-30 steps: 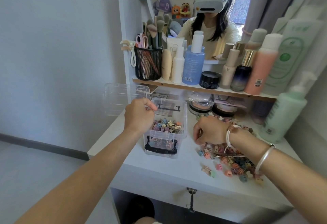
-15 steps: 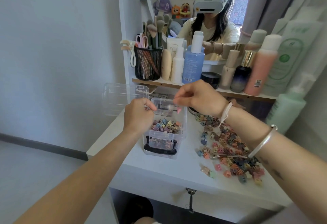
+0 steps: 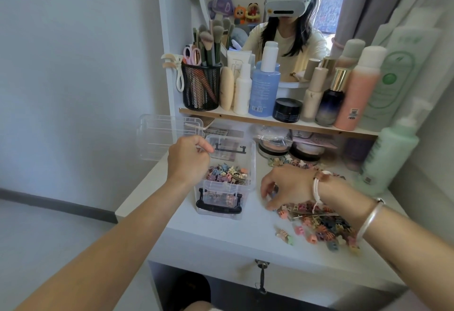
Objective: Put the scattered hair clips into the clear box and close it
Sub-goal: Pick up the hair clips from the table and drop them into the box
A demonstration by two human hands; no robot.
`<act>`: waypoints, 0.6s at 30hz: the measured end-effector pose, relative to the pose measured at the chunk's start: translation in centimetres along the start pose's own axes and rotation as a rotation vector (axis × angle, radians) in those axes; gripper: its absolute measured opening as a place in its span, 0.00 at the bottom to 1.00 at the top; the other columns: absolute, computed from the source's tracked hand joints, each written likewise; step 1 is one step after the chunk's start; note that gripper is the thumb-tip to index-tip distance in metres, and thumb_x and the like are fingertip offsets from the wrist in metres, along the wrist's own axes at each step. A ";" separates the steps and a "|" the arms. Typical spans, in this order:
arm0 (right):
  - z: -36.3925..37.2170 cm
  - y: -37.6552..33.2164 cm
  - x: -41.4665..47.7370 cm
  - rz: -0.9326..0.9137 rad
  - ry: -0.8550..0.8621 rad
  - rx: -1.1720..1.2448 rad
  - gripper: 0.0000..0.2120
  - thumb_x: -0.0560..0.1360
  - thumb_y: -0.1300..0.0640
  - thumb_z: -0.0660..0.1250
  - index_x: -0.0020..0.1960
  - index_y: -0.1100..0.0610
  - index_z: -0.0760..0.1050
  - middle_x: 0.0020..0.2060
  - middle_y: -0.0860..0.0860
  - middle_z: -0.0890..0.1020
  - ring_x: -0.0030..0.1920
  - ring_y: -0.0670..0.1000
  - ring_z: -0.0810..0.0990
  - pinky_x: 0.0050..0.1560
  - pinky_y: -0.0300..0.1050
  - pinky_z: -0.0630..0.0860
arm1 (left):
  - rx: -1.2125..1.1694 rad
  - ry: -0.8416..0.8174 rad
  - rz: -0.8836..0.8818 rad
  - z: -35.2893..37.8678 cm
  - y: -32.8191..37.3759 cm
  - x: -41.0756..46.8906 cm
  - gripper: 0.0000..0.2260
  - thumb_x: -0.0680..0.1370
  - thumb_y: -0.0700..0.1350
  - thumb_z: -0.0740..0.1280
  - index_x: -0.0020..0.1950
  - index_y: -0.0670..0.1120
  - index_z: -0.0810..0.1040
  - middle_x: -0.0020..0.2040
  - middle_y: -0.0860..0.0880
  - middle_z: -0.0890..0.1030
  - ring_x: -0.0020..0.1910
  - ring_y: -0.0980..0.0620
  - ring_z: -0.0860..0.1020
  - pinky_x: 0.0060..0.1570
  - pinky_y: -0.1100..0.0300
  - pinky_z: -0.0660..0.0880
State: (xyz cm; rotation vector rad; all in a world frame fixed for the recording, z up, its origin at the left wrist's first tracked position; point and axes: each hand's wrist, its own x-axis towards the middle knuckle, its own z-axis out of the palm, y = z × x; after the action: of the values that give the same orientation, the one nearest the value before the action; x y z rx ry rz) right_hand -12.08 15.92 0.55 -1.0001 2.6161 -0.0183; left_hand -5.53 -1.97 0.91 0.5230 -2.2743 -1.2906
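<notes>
Right hand [image 3: 286, 188]: back from box [image 3: 227, 185] to clips [image 3: 319, 224] at lower right, fingers curled on pile, grip unclear; left hand [image 3: 188, 161] fisted at rim; filling continues.

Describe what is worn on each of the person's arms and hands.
The left hand and forearm are bare: no sleeve, no jewellery. The right hand has a white cord bracelet with a brownish bead at the wrist, and a plain silver bangle farther up the forearm. No sleeve shows on either arm.
</notes>
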 end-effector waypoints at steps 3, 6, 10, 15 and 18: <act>0.6 0.0 0.6 -0.033 0.084 -0.027 0.07 0.71 0.62 0.66 0.48 0.58 0.81 0.47 0.53 0.84 0.49 0.50 0.80 0.54 0.43 0.77 | 0.002 0.001 0.001 0.0 0.0 0.0 0.18 0.73 0.31 0.60 0.30 0.51 0.74 0.52 0.42 0.82 0.54 0.40 0.79 0.54 0.50 0.76; 1.1 0.3 1.2 -0.024 0.169 -0.047 0.12 0.71 0.69 0.60 0.46 0.60 0.81 0.47 0.54 0.84 0.50 0.52 0.80 0.55 0.44 0.77 | 0.001 0.001 0.000 0.0 0.0 0.0 0.18 0.72 0.30 0.60 0.31 0.51 0.74 0.53 0.42 0.82 0.54 0.40 0.79 0.55 0.49 0.76; 0.5 0.5 1.0 -0.040 0.264 -0.019 0.13 0.72 0.69 0.61 0.49 0.60 0.81 0.49 0.53 0.84 0.51 0.50 0.80 0.54 0.37 0.74 | 0.001 0.002 -0.003 0.0 0.0 0.0 0.18 0.73 0.31 0.60 0.31 0.51 0.74 0.53 0.42 0.82 0.54 0.40 0.79 0.55 0.49 0.76; -4.5 -0.4 -0.2 -0.036 0.634 0.438 0.06 0.72 0.65 0.67 0.44 0.56 0.81 0.35 0.48 0.79 0.34 0.43 0.76 0.45 0.35 0.72 | 0.001 0.002 0.000 0.0 0.0 0.0 0.18 0.73 0.30 0.59 0.31 0.51 0.74 0.53 0.42 0.82 0.55 0.39 0.78 0.56 0.48 0.76; -5.3 -2.5 -0.2 -0.160 0.597 0.484 0.07 0.73 0.59 0.67 0.49 0.57 0.81 0.36 0.47 0.80 0.35 0.41 0.77 0.46 0.35 0.74 | -0.005 0.001 -0.003 0.0 0.0 -0.1 0.18 0.72 0.30 0.59 0.31 0.51 0.74 0.53 0.42 0.82 0.55 0.40 0.78 0.56 0.48 0.76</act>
State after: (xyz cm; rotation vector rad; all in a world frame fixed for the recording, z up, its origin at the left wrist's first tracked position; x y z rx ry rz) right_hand -11.99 13.61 5.98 -1.1363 2.7866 -1.0834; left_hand -5.49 -1.94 0.91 0.5252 -2.2698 -1.2974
